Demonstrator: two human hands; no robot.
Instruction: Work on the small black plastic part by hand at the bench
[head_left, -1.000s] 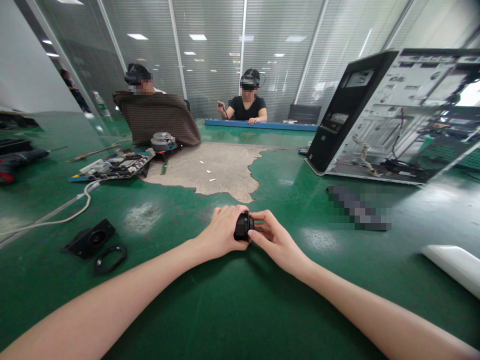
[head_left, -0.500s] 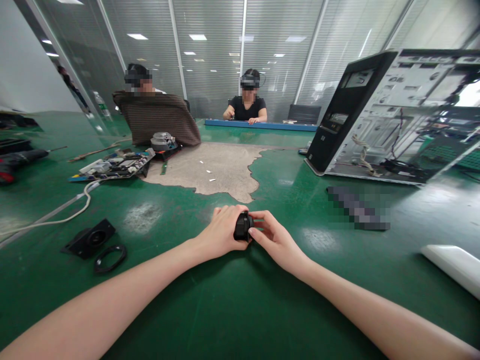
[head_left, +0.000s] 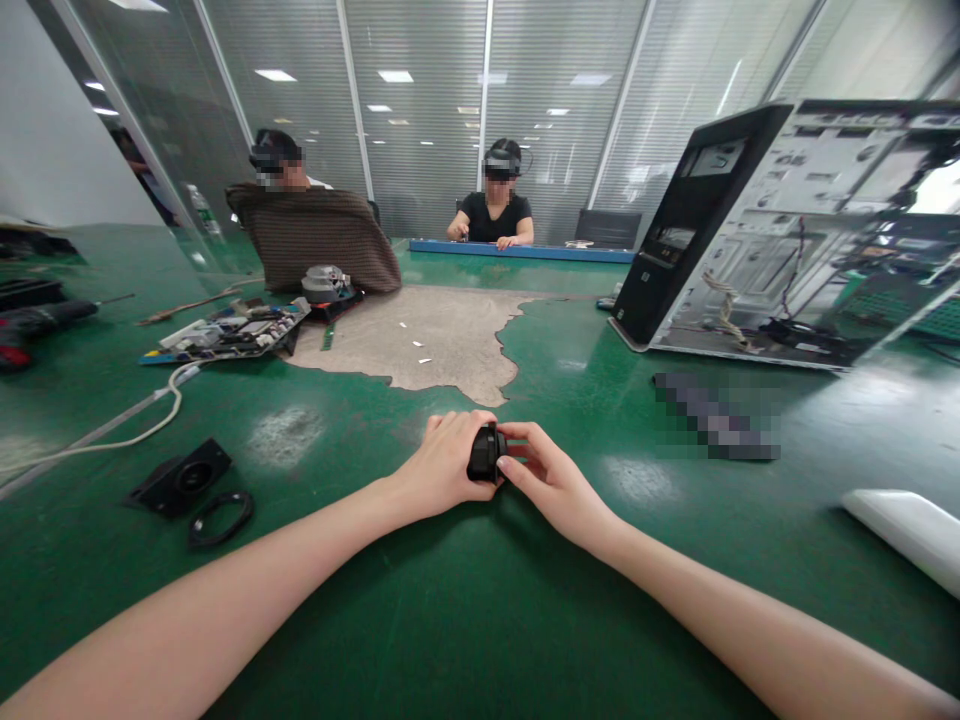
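Between my hands, just above or on the green tabletop, is a small black part [head_left: 484,455] with a flange and a stepped, rounded end; its exact kind does not show. My left hand [head_left: 450,455] is wrapped round its left side. The thumb and fingers of my right hand [head_left: 551,475] close on its right end. To the left lie a black square plate with a round socket [head_left: 191,475] and a black ring [head_left: 220,518]. The ring rests apart from the plate, near my left forearm.
A circuit board [head_left: 232,330] and a white cable [head_left: 176,395] lie at left, near a power drill [head_left: 45,320]. An opened computer case [head_left: 705,230] stands at right, with a white object [head_left: 904,530] in front. Two people [head_left: 496,210] sit across the table.
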